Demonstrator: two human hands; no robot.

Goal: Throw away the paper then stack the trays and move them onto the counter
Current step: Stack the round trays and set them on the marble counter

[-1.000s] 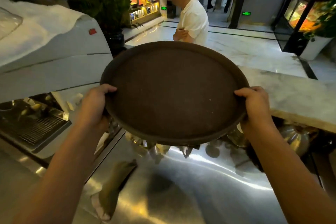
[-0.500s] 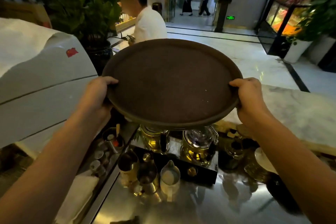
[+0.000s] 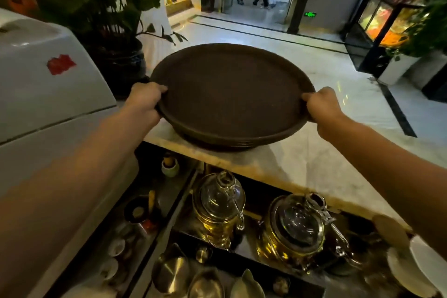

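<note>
A stack of round dark brown trays [image 3: 232, 94] sits over the white marble counter [image 3: 302, 159], its bottom touching or just above the stone near the counter's front edge. My left hand [image 3: 145, 99] grips the stack's left rim, thumb on top. My right hand [image 3: 323, 106] grips the right rim the same way. The layered rims of the trays show along the near side. No paper is in view.
Below the counter, two glass jars [image 3: 219, 203] of golden liquid, small metal jugs [image 3: 170, 273] and cups crowd a steel shelf. A white machine [image 3: 43, 89] stands on the left, with a potted plant [image 3: 108, 19] behind it. People walk in the far doorway.
I have carried the trays forward and lowered them onto the marble counter. The view has swung right, and the person in the white shirt is out of sight.
</note>
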